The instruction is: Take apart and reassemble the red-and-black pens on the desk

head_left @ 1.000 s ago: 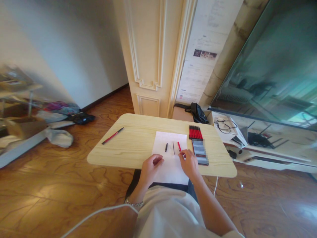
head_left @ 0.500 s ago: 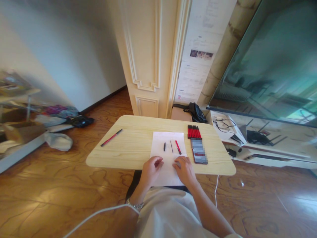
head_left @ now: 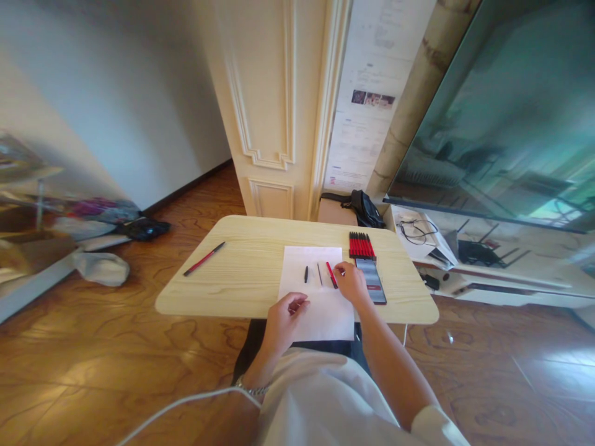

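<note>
On a sheet of white paper (head_left: 297, 260) lie a small black pen part (head_left: 306, 274), a thin dark refill (head_left: 320, 274) and a red pen barrel (head_left: 331, 275) with a dark end. My right hand (head_left: 353, 285) reaches over the paper's right edge, fingertips bent at the side of the barrel, which still lies flat. Whether they touch it is hard to make out. Over the lower left of the paper rests my left hand (head_left: 284, 317), its fingers loosely curled, thumb apart, nothing visible in it.
A row of red pens with black tips (head_left: 361, 245) lies at the table's right, above a phone (head_left: 373, 282). One red and black pen (head_left: 204, 258) lies alone at the left of the pale wooden table (head_left: 251, 248). A white cable (head_left: 186, 396) crosses by my left wrist.
My right hand has moved forward from the paper's lower right to the red pen barrel. My left hand has stayed nearly in place. The view has shifted slightly.
</note>
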